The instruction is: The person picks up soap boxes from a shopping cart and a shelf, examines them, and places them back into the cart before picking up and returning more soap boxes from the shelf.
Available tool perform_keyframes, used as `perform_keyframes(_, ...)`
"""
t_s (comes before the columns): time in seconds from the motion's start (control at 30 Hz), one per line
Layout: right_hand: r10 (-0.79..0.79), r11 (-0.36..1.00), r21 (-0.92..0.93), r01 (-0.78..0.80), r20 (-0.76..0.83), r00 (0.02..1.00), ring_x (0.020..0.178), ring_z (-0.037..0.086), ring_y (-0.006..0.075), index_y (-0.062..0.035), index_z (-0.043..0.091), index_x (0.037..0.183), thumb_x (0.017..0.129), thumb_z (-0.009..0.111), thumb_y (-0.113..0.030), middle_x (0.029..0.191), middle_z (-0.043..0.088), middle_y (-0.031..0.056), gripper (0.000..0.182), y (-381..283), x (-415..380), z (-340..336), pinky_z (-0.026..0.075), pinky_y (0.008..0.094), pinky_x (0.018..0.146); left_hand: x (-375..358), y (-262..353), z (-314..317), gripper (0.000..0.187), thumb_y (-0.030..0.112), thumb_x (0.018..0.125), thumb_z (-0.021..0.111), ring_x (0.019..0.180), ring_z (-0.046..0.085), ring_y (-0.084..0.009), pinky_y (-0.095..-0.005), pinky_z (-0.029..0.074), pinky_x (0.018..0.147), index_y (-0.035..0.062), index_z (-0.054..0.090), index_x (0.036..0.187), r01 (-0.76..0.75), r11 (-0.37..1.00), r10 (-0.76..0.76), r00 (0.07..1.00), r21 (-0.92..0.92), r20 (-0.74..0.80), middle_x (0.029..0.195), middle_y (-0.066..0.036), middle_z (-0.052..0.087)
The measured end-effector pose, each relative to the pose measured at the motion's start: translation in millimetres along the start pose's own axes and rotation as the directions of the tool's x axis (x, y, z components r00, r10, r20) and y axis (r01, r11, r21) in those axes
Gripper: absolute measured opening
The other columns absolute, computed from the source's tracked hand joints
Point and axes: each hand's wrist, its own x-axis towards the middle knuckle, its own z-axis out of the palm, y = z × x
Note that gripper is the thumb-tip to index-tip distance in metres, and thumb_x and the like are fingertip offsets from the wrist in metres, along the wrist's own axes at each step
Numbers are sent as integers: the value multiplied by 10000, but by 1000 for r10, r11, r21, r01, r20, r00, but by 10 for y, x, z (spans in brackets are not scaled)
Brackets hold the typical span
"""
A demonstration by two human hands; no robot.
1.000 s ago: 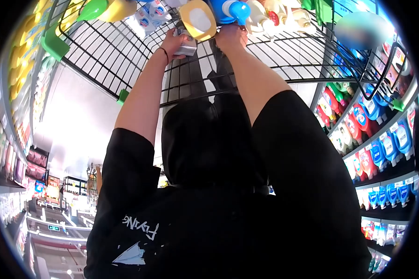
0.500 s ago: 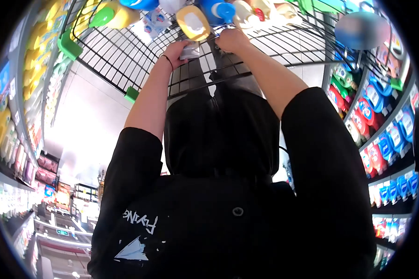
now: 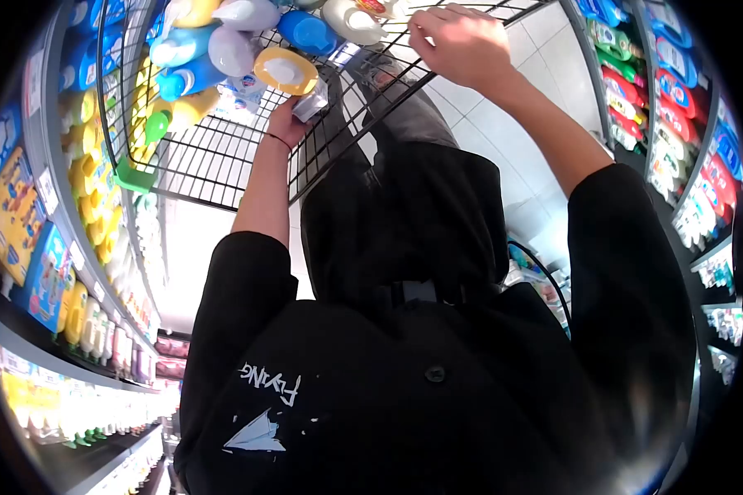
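My left hand (image 3: 287,124) is inside a black wire shopping cart (image 3: 198,165), its fingers closed around a small silvery packet or box (image 3: 312,101). A yellow-rimmed container with a white face (image 3: 286,71) sits right beside that hand. Further in lie a blue bottle (image 3: 307,33), a pale purple bottle (image 3: 233,51) and a cream bottle (image 3: 353,21). My right hand (image 3: 462,48) hovers over the right side of the cart near its rim. Its fingers are loosely bent and apart, with nothing visible in them.
Shelves of yellow bottles (image 3: 99,198) and boxed goods (image 3: 45,268) line the left. More shelves with red and blue bottles (image 3: 677,78) stand on the right. A green corner piece (image 3: 134,175) marks the cart's near left corner. Pale floor tiles (image 3: 537,107) show at right.
My right hand has moved away from the left hand, to the right and up. The cart and its contents have shifted left in view. My left hand still holds the silvery item.
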Motion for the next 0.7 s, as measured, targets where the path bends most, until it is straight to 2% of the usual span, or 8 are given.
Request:
perform_keyframes(0.1, 0, 1000, -26, -4, -118, 993, 587, 606, 237, -111, 569, 629, 732, 611, -175, 623, 598, 39, 129, 20, -22, 45, 496, 359, 547, -31, -18, 55, 344, 158, 971, 433, 1132, 551, -257, -422, 435, 974, 30, 467, 1289, -27, 999, 26, 1000, -42, -12, 1222, -119, 577)
perform_keyframes(0.13, 17, 999, -32, -20, -104, 994, 589, 608, 237, -111, 568, 620, 730, 607, -177, 626, 601, 44, 134, 17, -35, 75, 499, 360, 557, -59, -7, 153, 355, 153, 983, 389, 1136, 548, -259, -419, 428, 986, 39, 443, 1314, -18, 995, 9, 996, -94, -90, 1255, -118, 558)
perform_keyframes(0.23, 7, 999, -51, -13, -113, 994, 609, 618, 230, -93, 644, 743, 729, 596, -201, 659, 621, 44, 120, 59, -78, 86, 508, 359, 597, 97, 4, 167, 368, 218, 1010, 342, 1153, 553, -272, -441, 467, 982, 50, 469, 1312, -56, 998, 58, 997, -37, 49, 1256, -130, 565)
perform_keyframes(0.33, 21, 999, -31, -24, -90, 996, 648, 626, 231, -65, 679, 996, 745, 576, -233, 702, 636, 38, 319, 74, -105, 87, 514, 358, 628, 245, -8, 121, 383, 264, 1020, 322, 1047, 609, -260, -433, 517, 892, 49, 495, 1286, -30, 999, 29, 999, 30, 17, 1178, -124, 604)
perform_keyframes(0.4, 31, 999, -31, -33, -62, 998, 662, 627, 237, -63, 676, 1009, 751, 567, -247, 708, 639, 42, 335, 82, -123, 84, 515, 363, 640, 461, -64, 21, 359, 258, 1004, 383, 1022, 604, -226, -350, 499, 846, 68, 518, 1277, -32, 958, 60, 994, 286, -91, 1158, -105, 605)
perform_keyframes(0.5, 63, 998, -28, -63, -4, 998, 669, 622, 251, -80, 676, 983, 760, 555, -275, 699, 629, 44, 320, 81, -129, 93, 512, 381, 650, 731, -169, -172, 447, 340, 958, 484, 895, 589, -206, -318, 500, 744, 59, 463, 1304, -27, 898, 94, 987, 439, -132, 1076, -108, 604)
perform_keyframes(0.6, 73, 997, -40, -72, 28, 997, 660, 618, 254, -97, 671, 927, 761, 555, -281, 690, 618, 45, 274, 95, -124, 92, 507, 390, 643, 773, -274, -132, 767, 509, 829, 630, 702, 558, -200, -340, 523, 651, -17, 380, 1329, -174, 890, 224, 972, 422, -71, 1031, -138, 592)
perform_keyframes(0.7, 63, 997, -40, -62, 12, 998, 648, 613, 257, -109, 660, 864, 757, 558, -286, 683, 610, 45, 231, 83, -131, 112, 503, 394, 634, 332, -164, 306, 819, 521, 797, 653, 776, 558, -206, -340, 512, 678, -6, 362, 1353, -120, 900, 165, 984, 419, -71, 1128, -135, 565)
